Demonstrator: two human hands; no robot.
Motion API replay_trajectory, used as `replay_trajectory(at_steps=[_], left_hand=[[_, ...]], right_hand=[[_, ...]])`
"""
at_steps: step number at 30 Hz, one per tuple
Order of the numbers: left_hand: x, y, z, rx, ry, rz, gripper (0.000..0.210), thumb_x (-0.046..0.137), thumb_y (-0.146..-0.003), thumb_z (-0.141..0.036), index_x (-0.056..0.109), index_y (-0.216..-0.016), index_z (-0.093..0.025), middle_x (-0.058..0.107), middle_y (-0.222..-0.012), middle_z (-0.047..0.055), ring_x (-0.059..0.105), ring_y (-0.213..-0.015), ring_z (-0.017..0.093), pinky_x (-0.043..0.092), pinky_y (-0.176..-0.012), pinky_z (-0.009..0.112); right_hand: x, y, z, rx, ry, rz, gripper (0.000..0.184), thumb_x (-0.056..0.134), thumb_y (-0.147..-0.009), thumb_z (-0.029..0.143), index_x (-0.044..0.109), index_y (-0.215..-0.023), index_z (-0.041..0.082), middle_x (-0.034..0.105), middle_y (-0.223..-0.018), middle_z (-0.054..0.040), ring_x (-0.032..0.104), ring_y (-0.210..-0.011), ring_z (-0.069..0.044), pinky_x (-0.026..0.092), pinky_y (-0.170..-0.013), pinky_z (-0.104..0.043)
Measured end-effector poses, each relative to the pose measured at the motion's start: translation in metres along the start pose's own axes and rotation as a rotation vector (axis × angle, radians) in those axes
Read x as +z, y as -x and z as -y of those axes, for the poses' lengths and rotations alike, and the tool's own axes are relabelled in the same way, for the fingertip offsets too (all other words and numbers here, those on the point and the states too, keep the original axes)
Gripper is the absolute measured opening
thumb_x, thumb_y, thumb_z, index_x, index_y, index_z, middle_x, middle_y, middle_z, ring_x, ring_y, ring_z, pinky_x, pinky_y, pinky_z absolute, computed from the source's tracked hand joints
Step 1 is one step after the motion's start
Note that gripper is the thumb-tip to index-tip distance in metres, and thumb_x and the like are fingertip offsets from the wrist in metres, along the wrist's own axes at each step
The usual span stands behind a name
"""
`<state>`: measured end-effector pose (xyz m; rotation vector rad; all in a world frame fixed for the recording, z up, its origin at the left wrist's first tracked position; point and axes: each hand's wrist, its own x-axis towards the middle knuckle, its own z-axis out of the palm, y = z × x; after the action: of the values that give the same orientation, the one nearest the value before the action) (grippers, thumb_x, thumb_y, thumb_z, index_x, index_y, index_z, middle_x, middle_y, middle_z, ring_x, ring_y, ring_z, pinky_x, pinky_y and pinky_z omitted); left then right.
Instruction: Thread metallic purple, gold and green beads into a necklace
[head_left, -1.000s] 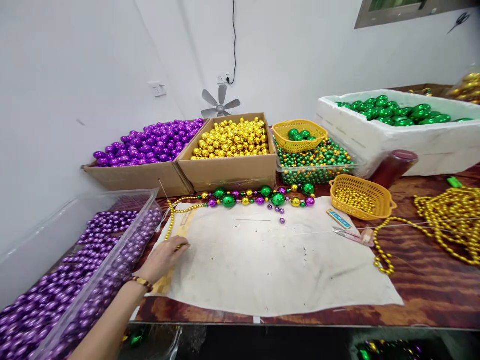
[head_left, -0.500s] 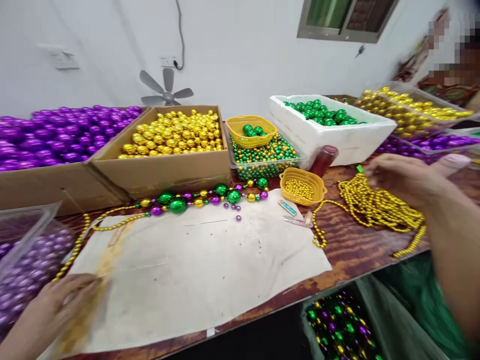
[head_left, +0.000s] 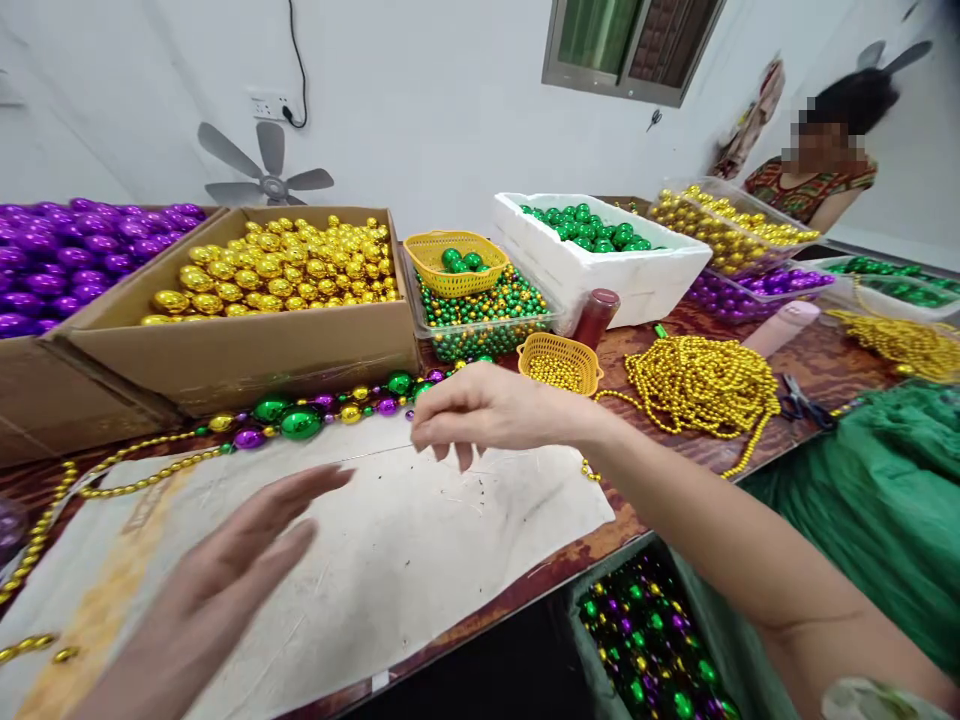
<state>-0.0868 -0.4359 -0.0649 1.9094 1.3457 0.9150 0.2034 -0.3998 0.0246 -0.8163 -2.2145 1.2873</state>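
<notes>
My right hand (head_left: 480, 410) is above the white cloth (head_left: 450, 560), its fingers pinched on one end of a long thin needle (head_left: 379, 453). The needle points left toward my left hand (head_left: 240, 560), which is open, thumb apart from the fingers and nothing visible between them. Behind both hands lies a bead garland (head_left: 301, 422) of green, purple and gold balls. Its gold strand (head_left: 142, 484) runs to the left. My right hand covers part of the garland's right end.
Behind the cloth stand a cardboard box (head_left: 262, 350) of gold balls, a yellow basket (head_left: 574, 350) of small gold beads and a white foam box (head_left: 645, 290). On the right are coiled gold bead strands (head_left: 697, 385) and scissors (head_left: 802, 402). A person (head_left: 817, 180) is at the far right.
My right hand has come left from the gold strands to over the cloth and taken hold of the needle. My left hand has left the gold strand and moved right. The view has turned right.
</notes>
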Motion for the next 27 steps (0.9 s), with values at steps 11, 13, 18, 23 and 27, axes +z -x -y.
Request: replay_trajectory(at_steps=[11,13,18,23,27], left_hand=[[0.074,-0.024,-0.013,-0.387,0.603,0.199,0.030,0.065,-0.083,-0.046,0.065,-0.097,-0.019,0.029,-0.055,-0.008,0.018,-0.046,0.006,0.014,-0.042,0.020],[0.072,-0.024,-0.001,-0.412,0.563,0.229,0.032,0.063,-0.083,-0.049,0.063,-0.094,-0.019,0.027,-0.056,-0.008,0.018,-0.047,0.006,0.013,-0.044,0.021],[0.054,-0.017,0.055,-0.400,0.179,0.175,0.036,0.055,-0.085,-0.055,0.062,-0.098,-0.022,0.039,-0.059,-0.005,0.031,-0.048,0.010,0.022,-0.045,0.023],[0.041,-0.011,0.100,-0.142,-0.476,0.121,0.035,0.046,-0.090,-0.047,0.061,-0.108,-0.021,0.063,-0.096,0.009,0.058,-0.088,0.028,0.044,-0.077,0.040],[0.078,-0.028,0.066,0.145,-0.593,0.087,0.032,0.044,-0.093,-0.038,0.060,-0.114,-0.019,0.063,-0.105,0.011,0.054,-0.098,0.030,0.042,-0.087,0.044]], right_hand=[[0.020,-0.017,-0.074,0.186,-0.049,-0.005,0.023,0.047,-0.095,0.035,0.062,-0.095,0.018,0.068,-0.090,-0.0003,0.063,-0.052,-0.005,0.047,-0.044,-0.014],[0.018,-0.012,-0.085,0.267,0.177,-0.002,0.025,0.045,-0.097,0.038,0.061,-0.111,0.023,0.069,-0.105,0.0006,0.066,-0.058,-0.005,0.049,-0.049,-0.014],[-0.002,0.033,-0.124,0.611,0.697,-0.153,0.027,0.041,-0.101,0.028,0.064,-0.108,0.014,0.069,-0.103,-0.0080,0.069,-0.081,-0.015,0.054,-0.075,-0.028],[-0.006,0.094,-0.167,0.880,1.004,-0.150,0.025,0.057,-0.095,0.034,0.063,-0.109,0.014,0.066,-0.108,-0.0069,0.064,-0.096,-0.020,0.053,-0.085,-0.042],[0.002,0.109,-0.182,0.845,1.119,-0.134,0.025,0.056,-0.096,0.034,0.062,-0.111,0.015,0.063,-0.112,-0.0078,0.060,-0.106,-0.023,0.047,-0.094,-0.046]])
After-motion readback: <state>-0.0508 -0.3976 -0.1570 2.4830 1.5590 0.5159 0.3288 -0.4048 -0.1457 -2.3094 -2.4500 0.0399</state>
